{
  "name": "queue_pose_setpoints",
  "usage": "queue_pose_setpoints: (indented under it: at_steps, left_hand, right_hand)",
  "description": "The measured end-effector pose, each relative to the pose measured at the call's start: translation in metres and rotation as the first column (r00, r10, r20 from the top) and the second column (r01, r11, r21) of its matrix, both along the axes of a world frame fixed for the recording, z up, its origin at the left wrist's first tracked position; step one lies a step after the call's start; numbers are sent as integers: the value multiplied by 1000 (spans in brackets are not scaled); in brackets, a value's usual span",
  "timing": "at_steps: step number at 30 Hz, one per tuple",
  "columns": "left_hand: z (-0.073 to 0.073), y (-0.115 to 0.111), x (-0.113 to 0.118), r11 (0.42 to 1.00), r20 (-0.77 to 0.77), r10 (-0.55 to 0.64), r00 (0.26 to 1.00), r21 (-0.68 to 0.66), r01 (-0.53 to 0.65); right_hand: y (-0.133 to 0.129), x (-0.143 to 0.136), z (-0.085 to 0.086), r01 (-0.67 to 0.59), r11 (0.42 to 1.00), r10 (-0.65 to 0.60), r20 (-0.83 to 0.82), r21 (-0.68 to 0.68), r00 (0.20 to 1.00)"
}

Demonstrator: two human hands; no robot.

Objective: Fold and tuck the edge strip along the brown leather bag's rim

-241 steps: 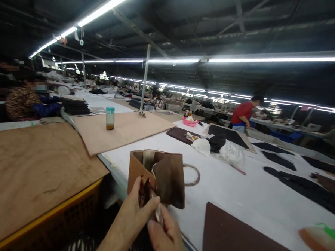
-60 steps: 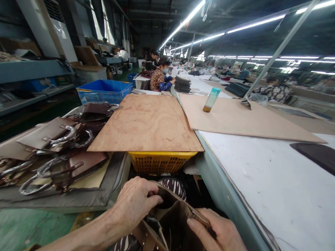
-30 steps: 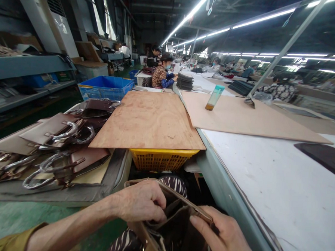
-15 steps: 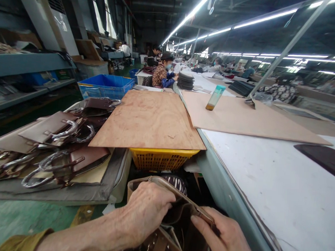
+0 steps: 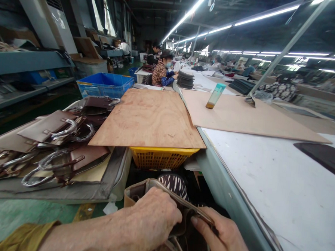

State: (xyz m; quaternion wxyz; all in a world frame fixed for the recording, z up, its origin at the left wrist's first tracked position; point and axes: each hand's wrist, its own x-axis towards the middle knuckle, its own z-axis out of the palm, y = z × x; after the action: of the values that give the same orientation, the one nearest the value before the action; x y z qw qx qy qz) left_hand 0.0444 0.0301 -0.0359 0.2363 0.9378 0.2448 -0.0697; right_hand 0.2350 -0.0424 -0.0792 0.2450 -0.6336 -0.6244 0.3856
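A brown handbag (image 5: pixel 134 198) is in front of me at the bottom of the view, its mouth spread apart. My right hand (image 5: pixel 225 235) pinches the bag's rim on the right side, thumb inside and fingers outside. Over the opening, my left hand (image 5: pixel 155 218) has its fingers curled and pointing down into the bag. Its fingertips are hidden inside, so what they hold cannot be made out. Dark lining and inner pockets show between the two hands. The lower part of the bag is cut off by the frame.
Brown handbags with plastic-wrapped handles (image 5: pixel 56 129) lie piled on the left. A wooden board (image 5: pixel 151 119) rests over a yellow basket (image 5: pixel 164 159) ahead. On the right, a white-topped table (image 5: pixel 254 175) bears a beige sheet (image 5: pixel 241 116) and a bottle (image 5: pixel 215 96). Co-workers sit farther back.
My left hand has moved slightly right and down, from near the bag's far rim deeper into the opening. My right hand keeps its hold on the rim.
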Motion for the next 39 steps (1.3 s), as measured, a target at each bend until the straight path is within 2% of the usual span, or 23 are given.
queue_pose_setpoints:
  at_steps: [5, 7, 9, 11, 14, 16, 18, 21, 24, 28, 35, 39]
  left_hand:
    - [-8, -9, 8, 994, 63, -108, 992, -18, 109]
    - [-11, -13, 10, 988, 68, -134, 989, -69, 139]
    - [-11, -14, 7, 988, 50, -61, 997, -138, 67]
    - [-11, -10, 0, 980, 59, 99, 993, -180, -87]
    - [-8, 1, -17, 940, 167, 309, 936, -199, -275]
    - [-7, 7, -24, 912, 209, 387, 898, -233, -338]
    - [-6, 10, -26, 890, 144, 429, 892, -235, -390]
    - [-9, 10, -22, 901, -3, 412, 911, -151, -407]
    - [-12, 9, -16, 937, -68, 342, 937, -51, -346]
    - [-15, 14, -8, 961, -165, 275, 947, 4, -278]
    - [-17, 16, 4, 955, -150, 295, 944, 74, -287]
    - [-9, 13, 6, 949, -172, 306, 936, 130, -286]
  right_hand:
    - [-1, -5, 1, 21, 1000, -21, -7, 19, 1000]
    - [0, -10, 2, 22, 999, -21, -9, 42, 1000]
    - [1, -14, 1, 27, 997, -26, -7, 73, 1000]
    - [1, -15, -1, 38, 995, -38, 4, 94, 999]
    - [1, -11, -8, 54, 993, -58, 42, 101, 997]
    - [1, -9, -13, 76, 987, -87, 70, 140, 994]
    - [1, -8, -17, 92, 975, -114, 98, 204, 989]
    - [3, -9, -20, 45, 953, -94, 148, 301, 985]
    - [3, -10, -22, -19, 929, -59, 198, 369, 978]
    - [0, -11, -22, -38, 910, -63, 230, 412, 971]
    - [2, -22, -10, -97, 896, -25, 268, 433, 963]
    - [2, -19, -12, -120, 893, 1, 265, 433, 964]
